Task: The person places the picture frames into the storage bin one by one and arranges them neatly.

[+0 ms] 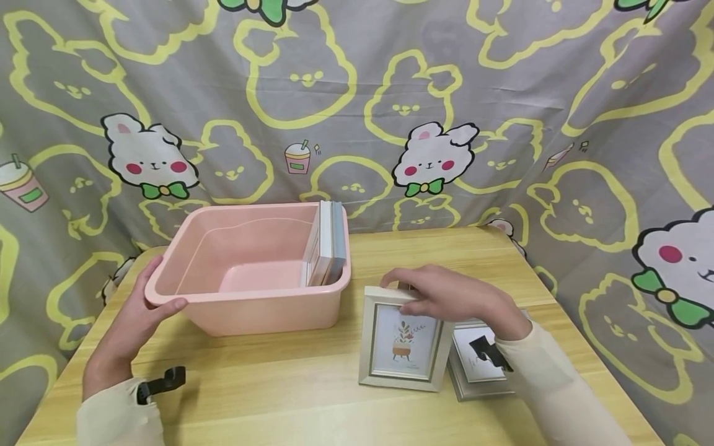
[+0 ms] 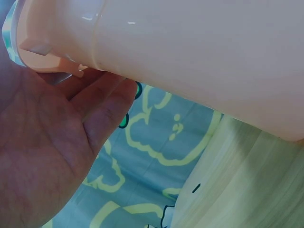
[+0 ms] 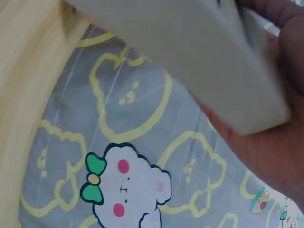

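My left hand [image 1: 136,316] grips the left rim of a pink plastic basin [image 1: 262,313], thumb over the front edge; in the left wrist view the fingers [image 2: 111,107] reach under the rim. Several framed pictures [image 1: 329,241] stand on edge inside the basin, against its right wall. With my right hand [image 1: 432,294] I hold a cream picture frame [image 1: 368,337] by its top edge, upright and slightly tilted, right of the basin. It shows a potted plant drawing. The right wrist view has the frame's pale side [image 3: 190,57] close up, blurred, against the palm.
More picture frames [image 1: 474,371] lie flat in a stack at the right, partly hidden by my right forearm. Everything sits on a light wooden table [image 1: 268,396]. A grey curtain [image 1: 357,93] with cartoon rabbits hangs behind and at both sides.
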The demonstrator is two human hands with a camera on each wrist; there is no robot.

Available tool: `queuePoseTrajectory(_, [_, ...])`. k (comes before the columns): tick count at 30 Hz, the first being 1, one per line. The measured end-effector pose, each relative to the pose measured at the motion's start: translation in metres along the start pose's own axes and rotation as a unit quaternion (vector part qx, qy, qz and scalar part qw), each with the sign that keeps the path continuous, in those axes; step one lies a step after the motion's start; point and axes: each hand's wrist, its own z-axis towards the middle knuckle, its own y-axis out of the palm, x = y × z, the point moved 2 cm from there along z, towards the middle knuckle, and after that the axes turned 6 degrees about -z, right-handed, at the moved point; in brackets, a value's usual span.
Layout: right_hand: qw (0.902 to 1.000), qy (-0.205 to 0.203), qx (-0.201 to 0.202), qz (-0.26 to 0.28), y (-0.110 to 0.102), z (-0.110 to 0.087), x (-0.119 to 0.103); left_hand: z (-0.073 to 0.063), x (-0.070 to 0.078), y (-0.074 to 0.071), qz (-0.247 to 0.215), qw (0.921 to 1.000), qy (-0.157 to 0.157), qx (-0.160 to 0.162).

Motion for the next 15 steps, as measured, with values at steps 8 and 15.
queuePoseTrajectory(8, [0.9993, -0.032, -0.017, -0.003, -0.008, -0.009, -0.017, 0.000, 0.000, -0.001, 0.004, 1.0000, 0.001, -0.004])
queuePoseTrajectory(15, [0.9982, -0.057, 0.018, 0.001, -0.023, -0.018, -0.027, 0.001, 0.000, 0.000, -0.002, 1.0000, 0.000, -0.005])
